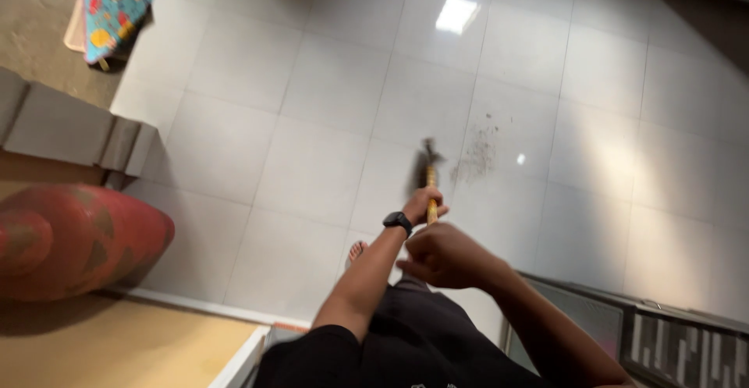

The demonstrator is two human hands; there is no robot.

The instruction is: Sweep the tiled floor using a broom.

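A person sweeps a glossy pale-grey tiled floor [312, 123]. The left hand [421, 203], wearing a black wristwatch [398, 220], wraps its grip around a thin yellow broom handle [430, 193]. The right hand [445, 255] sits just behind that grip, fist closed, seemingly on the same handle. Beyond the grip, the dark bristle head [425, 158] meets the tiles beside a scatter of gritty dust [477, 156]. Gathering that dust calls for short, light strokes.

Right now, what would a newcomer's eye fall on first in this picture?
Probably the two hands at centre: the left hand, wearing a black watch, and the right hand both grip a yellow broom handle. Beyond its dark head, a patch of dust marks the glossy white tiled floor.
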